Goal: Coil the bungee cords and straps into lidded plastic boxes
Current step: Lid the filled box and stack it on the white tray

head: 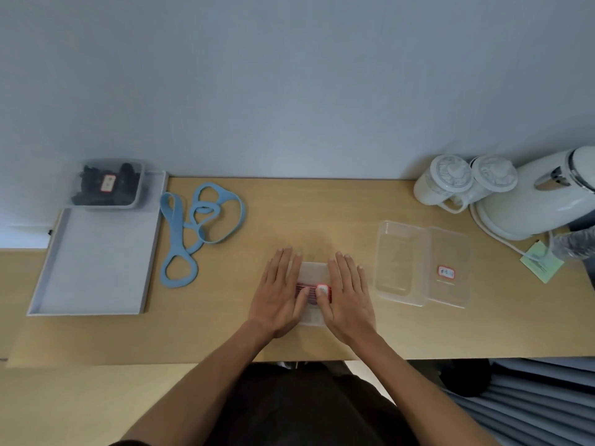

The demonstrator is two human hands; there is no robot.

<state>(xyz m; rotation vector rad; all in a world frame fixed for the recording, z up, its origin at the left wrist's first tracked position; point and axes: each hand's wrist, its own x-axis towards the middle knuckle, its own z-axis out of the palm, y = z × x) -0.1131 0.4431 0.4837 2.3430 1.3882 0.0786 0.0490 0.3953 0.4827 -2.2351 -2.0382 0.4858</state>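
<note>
1. Clear plastic sits under both palms: a lidded box (311,272) lies at the centre of the tabletop (289,214), with a coiled red strap (304,289) showing through its lid beside a red-edged label (323,289).
2. My left grip (277,291) lies flat on the box's 9 o'clock side, fingers straight and spread apart, clamped on nothing.
3. My right grip (349,294) lies flat on the 3 o'clock side in the same way, fingers straight and apart, and both thumbs angle inward over the lid.
4. At 10 o'clock from the box, a blue strap (199,226) lies loose on the tabletop in tangled loops.
5. At 9 o'clock, just beside that strap, lies a grey tray (96,268); at its 12 o'clock end rests a box of black straps (106,185), lid on.
6. At 3 o'clock from my grips stands an open clear box (399,262), with a loose lid (447,246) touching its 3 o'clock side.
7. At 2 o'clock, near the wall, stand two white cups (447,178) and a white kettle (531,201); a green paper (541,265) lies at the kettle's 6 o'clock.
</note>
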